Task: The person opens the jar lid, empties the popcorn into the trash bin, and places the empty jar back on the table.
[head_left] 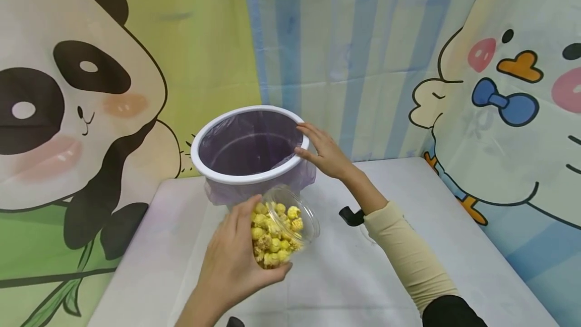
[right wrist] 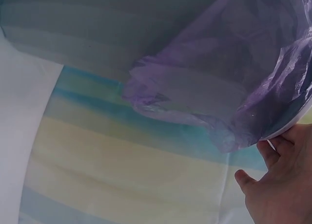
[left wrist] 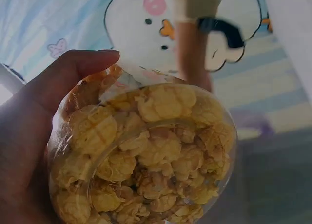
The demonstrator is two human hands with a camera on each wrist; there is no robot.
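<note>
My left hand (head_left: 238, 251) grips a clear plastic tub of yellow popcorn (head_left: 274, 233) just in front of a white-rimmed trash can (head_left: 247, 179). The tub is tilted, with its rounded mouth end towards the upper right. Popcorn fills the left wrist view, seen through the plastic, with the left thumb (left wrist: 97, 61) along its edge. A thin purple bag (head_left: 254, 148) lines the trash can and hangs over its rim. My right hand (head_left: 329, 153) holds the can's right rim; in the right wrist view its fingers (right wrist: 268, 153) meet the rim below the bag.
The trash can stands at the back of a white-covered table (head_left: 345, 276). Behind it hang a panda backdrop (head_left: 91, 90) and a striped curtain (head_left: 327, 39); a cartoon chick (head_left: 508, 115) is on the right. A transparent round lid-like piece (head_left: 367, 233) lies partly hidden under the right forearm.
</note>
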